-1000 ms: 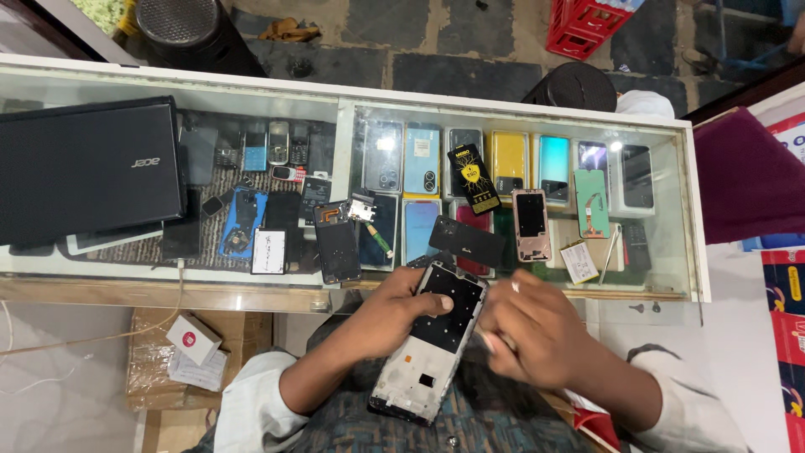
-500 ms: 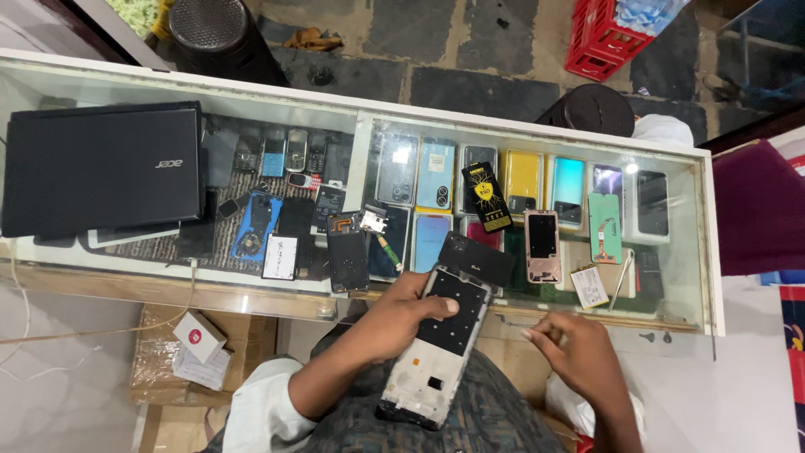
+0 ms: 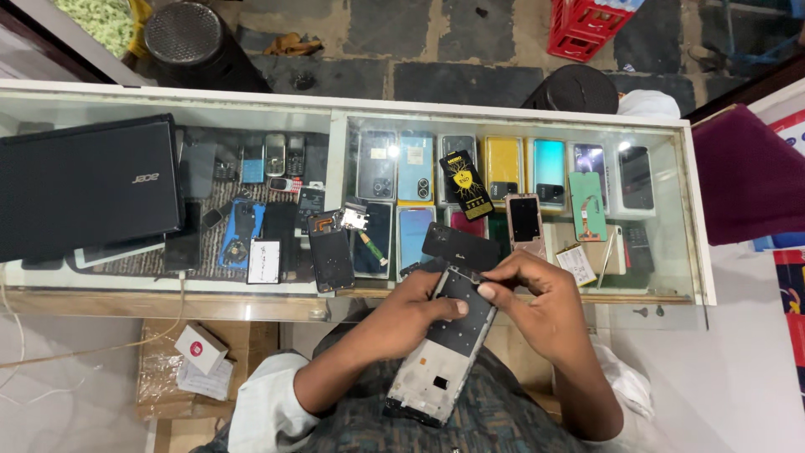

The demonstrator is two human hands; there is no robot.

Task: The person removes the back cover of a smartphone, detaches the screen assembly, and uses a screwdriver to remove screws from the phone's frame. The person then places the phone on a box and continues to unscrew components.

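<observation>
My left hand (image 3: 411,312) grips an opened phone frame (image 3: 440,348) by its left side, thumb lying across the dark inner plate. The frame slants from my lap up to the near edge of the glass counter (image 3: 520,117). My right hand (image 3: 537,306) is at the frame's top right corner, fingertips pinched together on a small part there; the part is too small to make out. A black phone back cover (image 3: 459,245) lies on the glass just above both hands.
A closed black laptop (image 3: 88,186) rests on the counter's left. Loose phone parts and a black screen (image 3: 329,258) lie mid-counter. Several phones are displayed under the glass. A small white battery (image 3: 575,263) sits right of my hands. A box (image 3: 200,349) lies below left.
My right hand dropped away to the lower right half a second ago, then came back up to the frame's top corner. The left hand kept holding the frame.
</observation>
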